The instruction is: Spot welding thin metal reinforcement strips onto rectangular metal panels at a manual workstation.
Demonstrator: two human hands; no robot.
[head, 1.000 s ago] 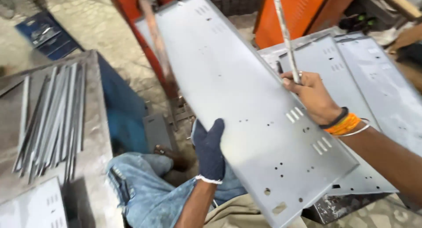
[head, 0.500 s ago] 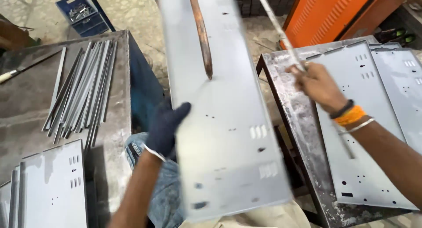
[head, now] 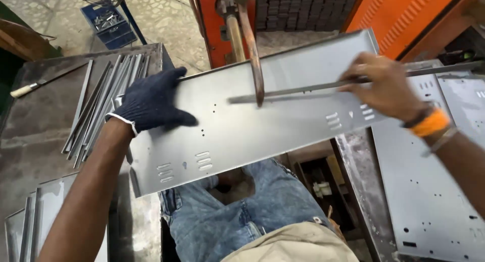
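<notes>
A long grey sheet-metal panel point(head: 252, 125) with slots and small holes lies crosswise over my lap, under the copper arm point(head: 254, 60) of an orange welding machine. My left hand point(head: 151, 101), in a dark knit glove, lies flat on the panel's left end. My bare right hand point(head: 386, 85), with orange and black wristbands, pinches a thin metal strip point(head: 298, 93) that lies along the panel, its left part passing under the copper arm's tip.
A bundle of thin metal strips point(head: 101, 105) lies on the dark table at left, with a file point(head: 40, 83) beyond and more panels point(head: 45, 211) at the near corner. Perforated panels point(head: 434, 191) are stacked on the right table. A blue crate point(head: 108, 22) stands on the floor.
The panel has swung from pointing away from me to lying crosswise under the copper arm. My right hand has brought the strip down flat onto it. My left hand has shifted to the panel's left end.
</notes>
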